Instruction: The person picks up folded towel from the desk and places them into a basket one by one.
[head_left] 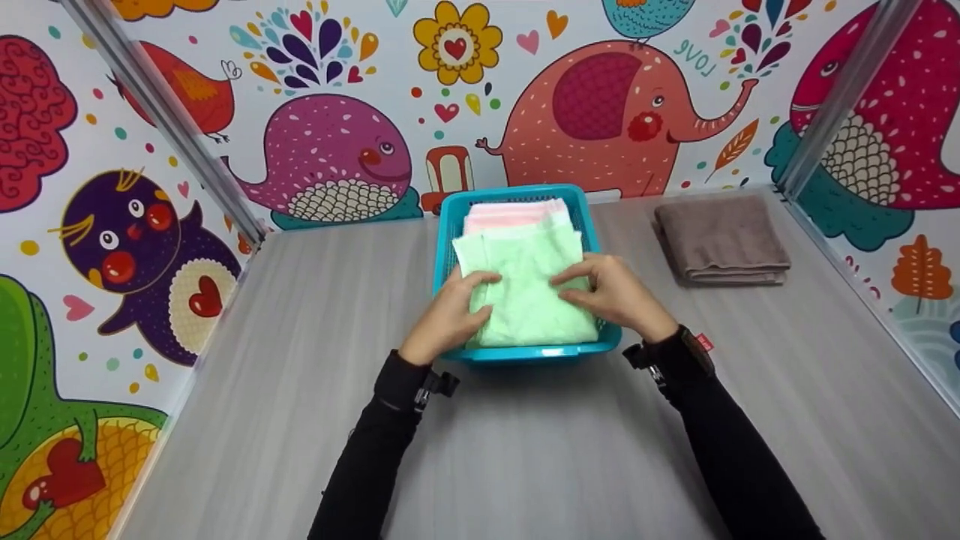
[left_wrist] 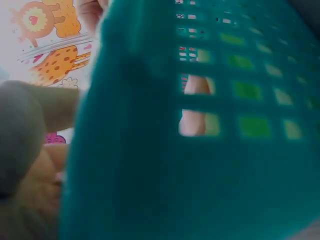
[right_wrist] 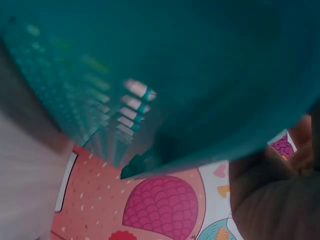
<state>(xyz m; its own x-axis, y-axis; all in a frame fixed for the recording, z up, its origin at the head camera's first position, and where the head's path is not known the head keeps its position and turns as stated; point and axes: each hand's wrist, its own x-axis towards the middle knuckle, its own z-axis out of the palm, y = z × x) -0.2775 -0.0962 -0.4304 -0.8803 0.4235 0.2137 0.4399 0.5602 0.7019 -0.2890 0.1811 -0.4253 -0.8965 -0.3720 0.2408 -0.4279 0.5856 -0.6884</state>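
Note:
A folded light-green towel [head_left: 525, 300] lies in a blue-green plastic basket [head_left: 527, 352], over a folded pink-and-white striped towel [head_left: 517, 214] that shows at the far end. My left hand [head_left: 450, 311] is at the green towel's left edge, thumb and index finger resting on its top. At the right edge my right hand [head_left: 619, 292] touches the towel with thumb and index fingertips. Through the slots of the basket wall [left_wrist: 150, 165] in the left wrist view, a finger shows beside green cloth. The basket side [right_wrist: 200, 90] fills much of the right wrist view.
A folded brown-grey towel [head_left: 721, 240] lies on the grey table [head_left: 322, 360], right of the basket near the back wall. Panels printed with cartoon animals [head_left: 330, 165] enclose the back and sides, with metal corner posts [head_left: 169, 120].

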